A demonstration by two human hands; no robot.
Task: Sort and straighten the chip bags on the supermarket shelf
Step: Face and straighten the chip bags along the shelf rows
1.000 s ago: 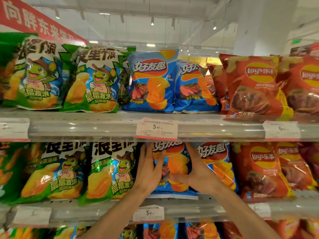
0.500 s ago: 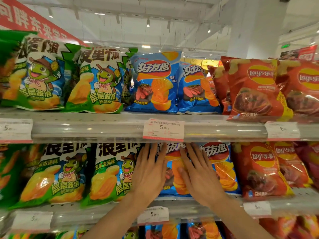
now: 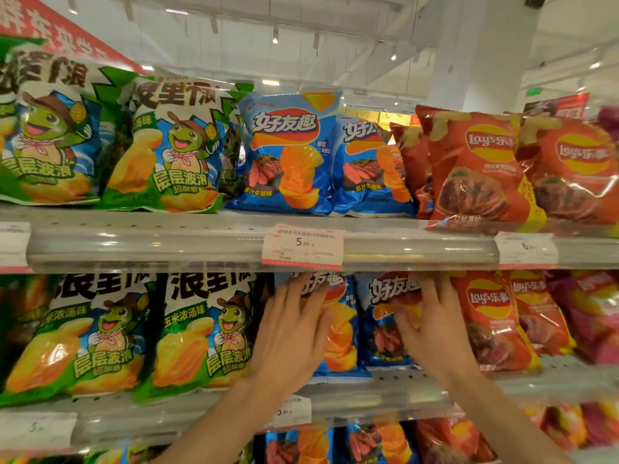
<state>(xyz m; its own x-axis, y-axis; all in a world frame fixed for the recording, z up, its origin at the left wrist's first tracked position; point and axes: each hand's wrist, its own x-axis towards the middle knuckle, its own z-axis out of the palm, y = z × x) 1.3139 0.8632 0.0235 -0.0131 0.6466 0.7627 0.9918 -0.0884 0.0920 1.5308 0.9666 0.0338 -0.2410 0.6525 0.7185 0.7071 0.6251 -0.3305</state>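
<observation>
On the middle shelf two blue chip bags stand side by side between green and red ones. My left hand lies flat with straight fingers on the front of the left blue bag, covering its left half. My right hand presses with spread fingers on the right blue bag, its fingertips up at the bag's top under the upper shelf and its thumb on the picture. Both bags stand upright, facing forward.
Green frog-print bags stand left of my hands and red Lay's bags right of them. The upper shelf rail with a price tag hangs just above my fingertips. It carries the same green, blue and red rows.
My hands have spread apart. The right hand slid right from the left blue bag onto the second blue bag, while the left hand stayed flat on the first.
</observation>
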